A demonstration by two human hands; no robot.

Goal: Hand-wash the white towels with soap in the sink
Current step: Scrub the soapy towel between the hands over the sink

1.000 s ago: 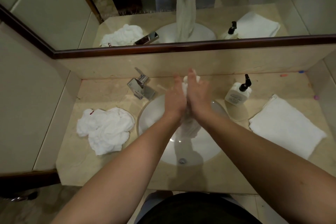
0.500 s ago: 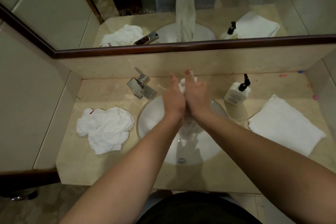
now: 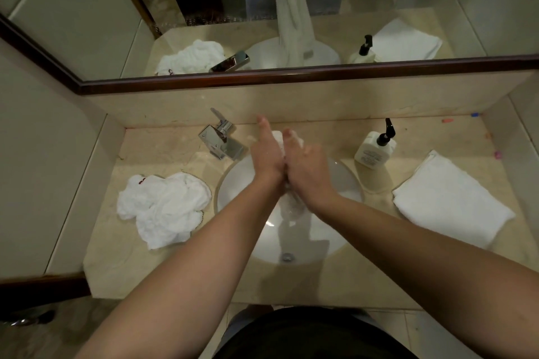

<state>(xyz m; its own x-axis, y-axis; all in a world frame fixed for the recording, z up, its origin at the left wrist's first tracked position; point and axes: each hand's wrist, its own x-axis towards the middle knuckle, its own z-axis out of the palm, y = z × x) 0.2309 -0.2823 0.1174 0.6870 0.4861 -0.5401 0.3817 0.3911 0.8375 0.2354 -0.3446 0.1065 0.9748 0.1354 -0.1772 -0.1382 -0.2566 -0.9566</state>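
Observation:
A wet white towel [image 3: 291, 207] hangs over the round white sink [image 3: 239, 183], pressed between my palms. My left hand [image 3: 267, 156] and my right hand [image 3: 306, 167] lie flat against each other with the towel between them; its top end shows above my fingertips. A crumpled white towel [image 3: 163, 207] lies on the counter left of the sink. A folded white towel [image 3: 449, 201] lies on the right. A white soap pump bottle [image 3: 374, 148] with a black pump stands right of the sink.
A chrome tap [image 3: 221, 140] stands at the sink's back left. The beige stone counter [image 3: 335, 280] ends near my body. A mirror with a dark wood frame [image 3: 291, 74] runs above the backsplash and reflects the scene. Walls close in on both sides.
My palms have slid against each other on the towel: the left hand moved forward, the right drew back a little. The hanging towel end swung slightly.

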